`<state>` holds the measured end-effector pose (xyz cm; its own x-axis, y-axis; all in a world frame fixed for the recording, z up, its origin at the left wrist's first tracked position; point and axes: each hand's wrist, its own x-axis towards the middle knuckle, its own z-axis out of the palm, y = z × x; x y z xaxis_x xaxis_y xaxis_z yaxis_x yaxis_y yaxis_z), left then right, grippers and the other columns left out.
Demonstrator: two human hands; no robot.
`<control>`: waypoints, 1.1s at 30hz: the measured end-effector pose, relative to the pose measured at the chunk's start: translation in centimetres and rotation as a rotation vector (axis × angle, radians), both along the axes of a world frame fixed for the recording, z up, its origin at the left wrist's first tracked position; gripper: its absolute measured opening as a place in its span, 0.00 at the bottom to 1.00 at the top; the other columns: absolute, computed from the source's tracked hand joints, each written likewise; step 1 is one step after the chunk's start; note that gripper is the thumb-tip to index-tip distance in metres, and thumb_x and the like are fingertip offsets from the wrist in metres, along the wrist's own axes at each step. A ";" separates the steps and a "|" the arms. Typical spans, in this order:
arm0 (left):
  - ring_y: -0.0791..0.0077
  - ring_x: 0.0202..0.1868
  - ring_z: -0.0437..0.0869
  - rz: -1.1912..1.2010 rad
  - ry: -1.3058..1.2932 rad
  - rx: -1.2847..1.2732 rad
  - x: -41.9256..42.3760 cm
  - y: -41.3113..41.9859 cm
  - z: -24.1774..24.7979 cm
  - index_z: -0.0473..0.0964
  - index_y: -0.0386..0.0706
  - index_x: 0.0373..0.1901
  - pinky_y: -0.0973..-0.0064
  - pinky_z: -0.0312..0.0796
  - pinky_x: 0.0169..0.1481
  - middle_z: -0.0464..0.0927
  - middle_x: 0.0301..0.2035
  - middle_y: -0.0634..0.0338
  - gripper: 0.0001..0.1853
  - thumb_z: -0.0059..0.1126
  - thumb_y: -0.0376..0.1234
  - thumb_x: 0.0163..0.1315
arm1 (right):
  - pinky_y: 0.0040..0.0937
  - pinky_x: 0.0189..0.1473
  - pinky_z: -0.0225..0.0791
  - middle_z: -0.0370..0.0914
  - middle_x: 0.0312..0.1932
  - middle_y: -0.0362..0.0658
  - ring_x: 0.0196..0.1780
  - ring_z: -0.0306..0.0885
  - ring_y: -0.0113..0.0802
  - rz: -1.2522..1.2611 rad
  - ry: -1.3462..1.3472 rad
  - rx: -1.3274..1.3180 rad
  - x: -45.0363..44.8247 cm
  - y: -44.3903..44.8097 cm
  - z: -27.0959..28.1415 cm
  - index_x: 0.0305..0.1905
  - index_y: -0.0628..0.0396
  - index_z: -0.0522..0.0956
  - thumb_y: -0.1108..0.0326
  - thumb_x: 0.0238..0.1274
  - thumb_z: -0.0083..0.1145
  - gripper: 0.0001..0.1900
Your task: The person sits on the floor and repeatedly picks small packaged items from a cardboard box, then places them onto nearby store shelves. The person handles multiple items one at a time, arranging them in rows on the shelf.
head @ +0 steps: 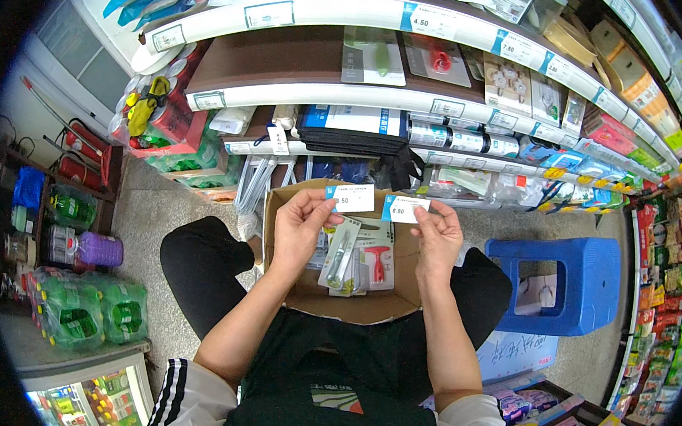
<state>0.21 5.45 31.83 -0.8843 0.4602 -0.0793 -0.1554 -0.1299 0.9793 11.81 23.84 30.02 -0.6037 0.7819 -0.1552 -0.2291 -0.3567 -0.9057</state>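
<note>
My left hand (301, 228) pinches a blue-and-white paper price tag (355, 198) between thumb and fingers. A second price tag (400, 209) is gripped the same way by my right hand (440, 236). Both tags are held up side by side, a small gap apart, over an open cardboard box (336, 312) between my knees. Inside the box lie several carded kitchen tools, among them a red peeler (378, 264) and a pack with a grey-green handle (341, 252). My forearms hide parts of the box's sides.
Ahead rise store shelves with price rails (338, 95), holding a carded green tool (381, 57) and a carded red one (440, 58). A blue plastic stool (599, 287) stands at right. Shrink-wrapped green bottles (72, 309) sit at left, near red fire extinguishers (76, 174).
</note>
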 end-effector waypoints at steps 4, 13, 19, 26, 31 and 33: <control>0.79 0.32 0.86 0.002 0.011 0.000 0.0 -0.1 -0.1 0.77 0.33 0.44 0.83 0.76 0.37 0.85 0.32 0.57 0.07 0.56 0.27 0.69 | 0.18 0.35 0.77 0.85 0.35 0.43 0.36 0.83 0.23 -0.016 0.003 -0.033 0.0 0.0 0.1 0.50 0.59 0.75 0.74 0.59 0.68 0.16; 0.78 0.34 0.87 0.002 0.061 -0.027 0.0 -0.3 -0.7 0.77 0.32 0.47 0.83 0.76 0.37 0.85 0.34 0.57 0.09 0.54 0.28 0.71 | 0.21 0.39 0.79 0.85 0.39 0.46 0.39 0.84 0.26 -0.013 0.018 -0.043 0.0 0.0 0.1 0.51 0.61 0.74 0.73 0.63 0.65 0.15; 0.78 0.35 0.87 -0.004 0.076 -0.044 0.2 -0.2 -0.3 0.77 0.32 0.49 0.82 0.76 0.39 0.85 0.34 0.56 0.10 0.52 0.28 0.72 | 0.22 0.40 0.79 0.85 0.40 0.47 0.39 0.83 0.26 -0.014 0.006 -0.033 0.1 0.1 0.1 0.51 0.61 0.74 0.72 0.64 0.64 0.14; 0.78 0.35 0.87 -0.005 0.059 -0.026 0.3 -0.3 -0.4 0.76 0.32 0.51 0.82 0.76 0.39 0.85 0.36 0.56 0.11 0.51 0.28 0.72 | 0.20 0.37 0.80 0.85 0.38 0.45 0.36 0.83 0.25 -0.016 0.038 -0.041 0.1 0.1 0.0 0.50 0.58 0.76 0.73 0.64 0.64 0.12; 0.78 0.36 0.87 0.013 0.073 -0.016 0.5 -0.2 -0.8 0.75 0.31 0.52 0.82 0.76 0.41 0.85 0.36 0.56 0.12 0.51 0.27 0.72 | 0.21 0.39 0.81 0.85 0.41 0.46 0.40 0.84 0.27 0.031 0.035 -0.027 0.3 0.0 -0.2 0.51 0.59 0.76 0.73 0.65 0.62 0.12; 0.78 0.36 0.87 0.017 0.083 -0.021 0.6 -0.3 -0.9 0.75 0.31 0.53 0.82 0.76 0.41 0.85 0.37 0.56 0.12 0.51 0.27 0.72 | 0.22 0.39 0.81 0.85 0.41 0.46 0.41 0.85 0.27 0.044 0.020 -0.029 0.2 -0.2 -0.3 0.52 0.59 0.76 0.73 0.65 0.62 0.12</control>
